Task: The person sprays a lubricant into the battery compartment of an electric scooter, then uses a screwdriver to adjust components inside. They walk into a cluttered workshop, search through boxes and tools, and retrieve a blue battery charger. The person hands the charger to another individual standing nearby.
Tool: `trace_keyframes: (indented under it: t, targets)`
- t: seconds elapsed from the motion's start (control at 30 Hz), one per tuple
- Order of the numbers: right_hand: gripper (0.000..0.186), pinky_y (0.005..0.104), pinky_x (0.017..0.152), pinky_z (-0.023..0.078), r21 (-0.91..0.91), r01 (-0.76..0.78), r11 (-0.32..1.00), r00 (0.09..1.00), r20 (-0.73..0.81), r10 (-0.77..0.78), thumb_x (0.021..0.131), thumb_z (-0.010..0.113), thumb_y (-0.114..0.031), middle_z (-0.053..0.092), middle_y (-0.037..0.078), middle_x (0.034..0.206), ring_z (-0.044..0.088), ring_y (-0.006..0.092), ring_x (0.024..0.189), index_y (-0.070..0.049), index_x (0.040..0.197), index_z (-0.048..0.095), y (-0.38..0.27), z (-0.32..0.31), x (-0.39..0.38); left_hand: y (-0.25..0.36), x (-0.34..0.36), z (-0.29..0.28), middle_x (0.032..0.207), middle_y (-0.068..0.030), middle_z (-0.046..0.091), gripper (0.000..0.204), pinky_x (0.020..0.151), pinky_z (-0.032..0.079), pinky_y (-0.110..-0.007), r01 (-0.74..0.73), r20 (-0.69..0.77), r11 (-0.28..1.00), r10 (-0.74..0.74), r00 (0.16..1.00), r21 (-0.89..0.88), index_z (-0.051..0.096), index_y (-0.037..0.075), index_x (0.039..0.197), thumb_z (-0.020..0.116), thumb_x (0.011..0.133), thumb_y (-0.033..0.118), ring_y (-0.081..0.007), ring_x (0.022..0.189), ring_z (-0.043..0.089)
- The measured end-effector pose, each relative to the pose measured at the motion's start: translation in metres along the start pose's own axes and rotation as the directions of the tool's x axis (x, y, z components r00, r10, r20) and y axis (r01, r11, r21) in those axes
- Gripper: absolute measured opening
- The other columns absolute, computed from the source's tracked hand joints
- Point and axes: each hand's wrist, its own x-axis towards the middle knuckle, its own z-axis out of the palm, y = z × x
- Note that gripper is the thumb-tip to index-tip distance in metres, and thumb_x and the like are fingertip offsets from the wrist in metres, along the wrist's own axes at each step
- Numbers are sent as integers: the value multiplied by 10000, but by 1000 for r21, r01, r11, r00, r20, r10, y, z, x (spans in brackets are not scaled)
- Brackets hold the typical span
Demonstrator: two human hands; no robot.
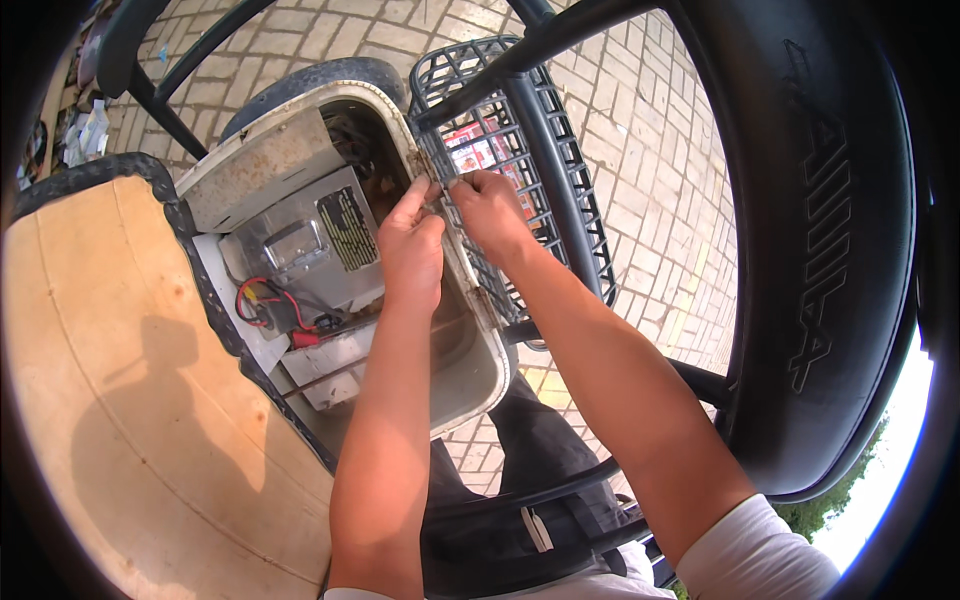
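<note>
Both my hands meet at the rim of a pale, dirty storage compartment (489,330). My left hand (410,240) is closed at the rim's inner edge, its fingertips pinched together. Just across the edge, my right hand (490,212) is closed too, thumb and fingers drawn in. Whatever is between the fingers is too small and covered to make out. Inside the compartment lies a silver metal box (290,245) with a carrying handle and a dark label (346,228). Red and black wires (268,297) run beside it, near a red connector (303,340).
An upturned seat (110,400) shows its tan underside on the left. Beyond my right hand hangs a black wire basket (590,200) holding red and white packages (478,147). Black frame tubes (545,150) cross there. A padded black backrest (810,200) stands at right over brick paving (640,130).
</note>
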Motion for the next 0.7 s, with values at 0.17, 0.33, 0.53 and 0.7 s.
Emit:
trace_keyframes:
  t: [0.17, 0.33, 0.53, 0.7]
  targets:
    - [290, 286, 512, 430, 14, -60, 998, 998, -8, 60, 890, 610, -262, 595, 52, 675, 519, 108, 567, 15, 931, 685, -7, -3, -5, -1, 9, -10, 1138, -88, 632, 418, 817, 461, -299, -217, 1, 756, 275, 961, 618, 636, 29, 1202, 564, 793, -16, -184, 907, 569]
    - [303, 308, 546, 428, -46, 87, 995, 996, 14, -86, 886, 606, -251, 595, 52, 675, 514, 111, 606, 35, 943, 683, -2, -3, -1, 0, 20, -10, 1044, -103, 606, 250, 838, 476, -356, -492, 278, 282, 557, 783, 824, 682, 46, 1019, 705, 770, 49, -274, 915, 579]
    - [300, 361, 644, 453, -26, 88, 996, 995, 55, -86, 881, 576, -224, 635, 129, 750, 567, 203, 685, 53, 934, 678, -1, -4, 1, 12, 26, -14, 966, -110, 593, 200, 852, 466, -391, -551, 401, 207, 491, 773, 808, 667, 37, 945, 717, 752, 48, -321, 955, 560]
    - [307, 409, 775, 486, -90, 117, 989, 991, -47, -122, 874, 548, -213, 663, 237, 835, 651, 359, 819, 65, 935, 664, -8, -3, -8, 19, 26, -16, 950, -113, 594, 172, 832, 466, -396, -578, 466, 127, 467, 752, 806, 654, 31, 919, 703, 755, 38, -325, 946, 558]
